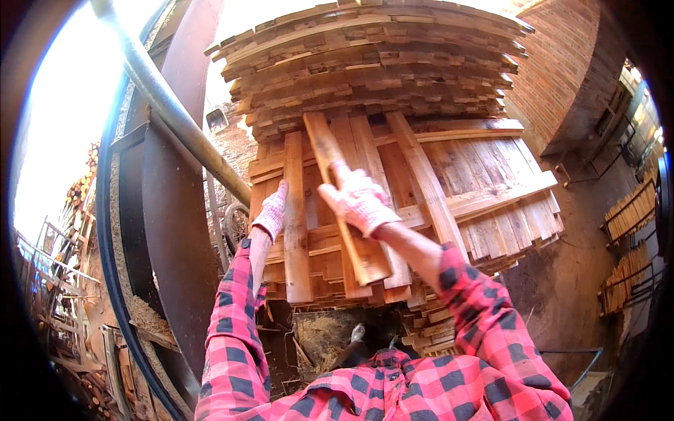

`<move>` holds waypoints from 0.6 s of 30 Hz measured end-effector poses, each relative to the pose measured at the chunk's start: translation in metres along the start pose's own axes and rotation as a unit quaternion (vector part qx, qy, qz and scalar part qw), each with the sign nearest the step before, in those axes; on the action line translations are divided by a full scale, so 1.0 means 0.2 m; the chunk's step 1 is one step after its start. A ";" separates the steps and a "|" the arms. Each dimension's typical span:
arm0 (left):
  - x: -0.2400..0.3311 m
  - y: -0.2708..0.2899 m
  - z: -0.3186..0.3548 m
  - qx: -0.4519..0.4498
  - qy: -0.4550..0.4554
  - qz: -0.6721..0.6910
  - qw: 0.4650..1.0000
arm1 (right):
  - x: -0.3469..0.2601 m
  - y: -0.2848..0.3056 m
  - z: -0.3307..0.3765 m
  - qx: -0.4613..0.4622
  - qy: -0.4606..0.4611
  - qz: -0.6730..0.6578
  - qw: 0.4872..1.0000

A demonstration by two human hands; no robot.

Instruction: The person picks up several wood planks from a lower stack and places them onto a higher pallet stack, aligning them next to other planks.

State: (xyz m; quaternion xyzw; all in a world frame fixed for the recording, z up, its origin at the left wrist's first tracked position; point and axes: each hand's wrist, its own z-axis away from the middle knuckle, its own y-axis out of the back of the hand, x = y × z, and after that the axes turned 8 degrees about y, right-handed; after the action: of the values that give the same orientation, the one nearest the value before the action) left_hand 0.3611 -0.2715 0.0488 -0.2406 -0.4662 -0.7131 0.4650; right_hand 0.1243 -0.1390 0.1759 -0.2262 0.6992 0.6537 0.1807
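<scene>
My right hand (361,202), in a pale knitted glove, grips a wooden board (366,261) from above. That board lies at a slant, its near end raised a little over the others. My left hand (272,209), gloved too, rests with fingers stretched along the left edge of another board (295,224). A third loose board (425,179) lies to the right of my right hand. Beneath them all, crosswise battens (505,193) sit on a layer of planks (456,168). The undersides of both hands are hidden.
A tall stack of boards (372,63) rises behind. On the left, a metal pipe (175,109) runs slantwise in front of a dark metal panel (175,175). A brick wall (558,59) stands at the far right, with racks of wood pieces (625,281) below. Sawdust (316,337) covers ground near my feet.
</scene>
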 end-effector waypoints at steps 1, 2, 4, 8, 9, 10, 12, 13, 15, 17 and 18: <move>-0.08 0.04 -0.05 0.024 -0.035 0.095 0.995 | -0.13 -0.11 -0.05 0.008 0.008 -0.003 1.000; -0.06 0.00 -0.10 -0.020 -0.016 0.148 0.989 | -0.17 -0.20 -0.09 0.026 -0.001 0.007 1.000; -0.08 -0.02 -0.15 -0.091 0.037 0.251 0.963 | -0.23 -0.43 -0.17 -0.009 0.015 0.022 1.000; -0.03 -0.02 -0.03 -0.070 -0.031 0.130 0.989 | -0.16 -0.46 -0.16 -0.066 0.064 0.039 0.995; 0.10 -0.06 0.10 -0.086 0.005 0.103 0.991 | -0.09 -0.37 -0.12 -0.009 0.078 0.062 0.995; 0.00 0.02 0.02 -0.055 -0.024 0.086 0.995 | -0.12 -0.31 -0.11 0.041 0.111 0.070 0.991; 0.01 -0.03 0.02 -0.050 -0.040 0.071 0.995 | 0.07 -0.11 -0.11 0.142 0.104 0.104 0.979; 0.12 -0.09 0.14 -0.064 -0.026 0.075 0.995 | 0.20 0.00 -0.13 0.121 0.023 0.134 0.983; 0.11 -0.10 0.15 -0.077 -0.040 0.117 0.989 | 0.54 -0.03 -0.15 0.231 0.013 0.099 0.968; 0.02 -0.02 0.09 -0.071 -0.059 0.118 0.989 | 0.63 -0.15 -0.18 0.104 -0.074 -0.022 0.992; 0.01 -0.05 0.04 -0.071 -0.082 0.110 0.988 | 0.74 -0.21 -0.20 0.067 -0.076 -0.050 0.994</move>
State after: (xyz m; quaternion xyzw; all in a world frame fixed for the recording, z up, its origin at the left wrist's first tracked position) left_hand 0.3498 -0.2639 0.0490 -0.3805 -0.4214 -0.6666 0.4829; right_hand 0.0262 -0.1916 0.0620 -0.1980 0.7134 0.6109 0.2805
